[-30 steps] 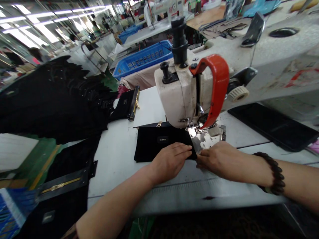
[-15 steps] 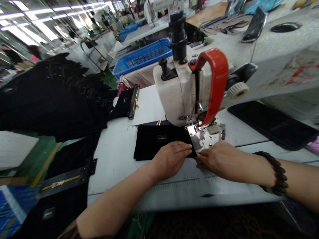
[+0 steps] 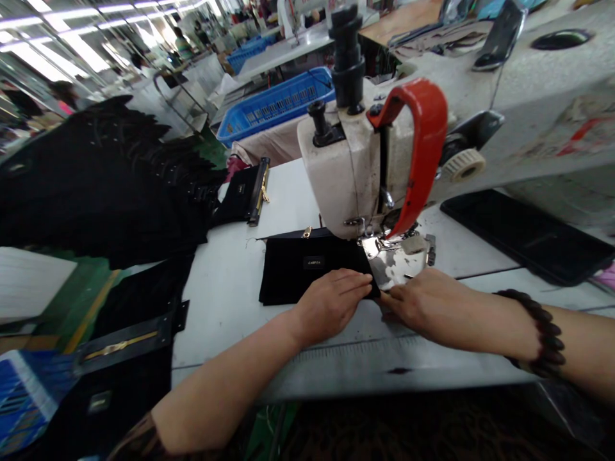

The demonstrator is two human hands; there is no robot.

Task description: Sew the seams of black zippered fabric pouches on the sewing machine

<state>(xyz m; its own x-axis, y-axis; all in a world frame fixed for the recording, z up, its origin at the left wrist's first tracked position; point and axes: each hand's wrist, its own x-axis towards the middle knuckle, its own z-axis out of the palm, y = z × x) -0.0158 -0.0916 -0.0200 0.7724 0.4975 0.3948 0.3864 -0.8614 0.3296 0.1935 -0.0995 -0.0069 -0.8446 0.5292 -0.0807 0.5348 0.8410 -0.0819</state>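
A black fabric piece (image 3: 288, 275) with a small label and a gold zipper pull (image 3: 307, 232) at its top edge lies flat on the white table. Its right edge is at the presser foot (image 3: 369, 247) of the sewing machine (image 3: 331, 173). My left hand (image 3: 331, 304) rests on the lower right part of the fabric, fingers together and pressing down. My right hand (image 3: 418, 304) pinches the fabric's lower right corner beside the metal plate (image 3: 396, 266); its fingertips are partly hidden.
A dark phone (image 3: 523, 237) lies right of the machine head. Another black zippered piece (image 3: 237, 195) is at the table's far left. Large black fabric stacks (image 3: 96, 192) hang left of the table. A blue basket (image 3: 278, 105) stands behind. People are in the background.
The camera view has shifted slightly. Both hands keep nearly the same place on the black fabric, which lies as before against the presser foot.
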